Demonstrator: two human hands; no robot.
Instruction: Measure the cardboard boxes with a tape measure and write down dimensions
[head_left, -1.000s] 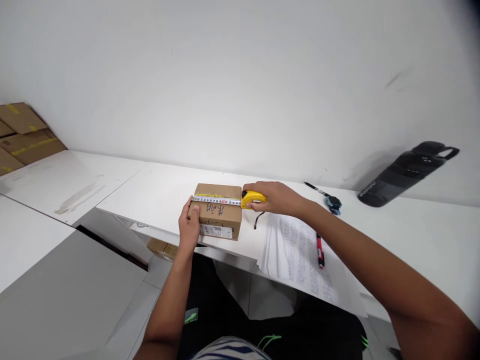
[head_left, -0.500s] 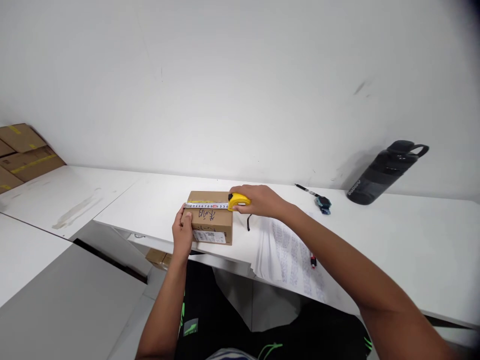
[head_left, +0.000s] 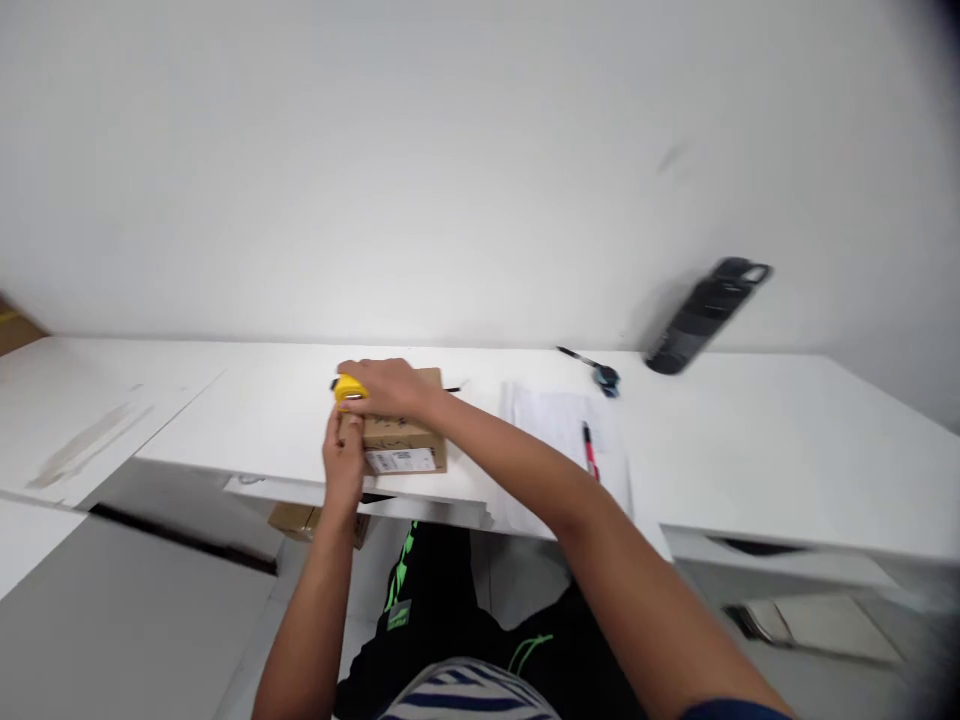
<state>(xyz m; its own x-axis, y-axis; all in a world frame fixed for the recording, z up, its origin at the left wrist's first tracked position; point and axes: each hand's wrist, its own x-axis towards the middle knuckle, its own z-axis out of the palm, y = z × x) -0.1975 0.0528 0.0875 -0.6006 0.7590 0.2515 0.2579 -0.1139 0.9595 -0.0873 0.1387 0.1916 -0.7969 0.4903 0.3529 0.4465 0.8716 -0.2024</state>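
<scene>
A small brown cardboard box (head_left: 409,438) with handwriting on top and a white label on its front face lies near the desk's front edge. My right hand (head_left: 390,387) reaches across the box and is closed round a yellow tape measure (head_left: 349,389) at the box's left end. No drawn-out blade shows now. Just below the tape measure, my left hand (head_left: 343,460) grips the left end of the box, thumb on top. My right hand and forearm cover part of the box top.
Paper sheets (head_left: 551,412) lie right of the box, with a red-and-black pen (head_left: 590,450) on them. Behind are a black pen (head_left: 576,355), a small dark blue object (head_left: 606,379) and a tilted black bottle (head_left: 705,318). Another carton (head_left: 294,520) sits below the desk (head_left: 735,440).
My right hand has carried the tape measure leftward from the box's right end to its left end, and the blade across the top is gone. The view has shifted right.
</scene>
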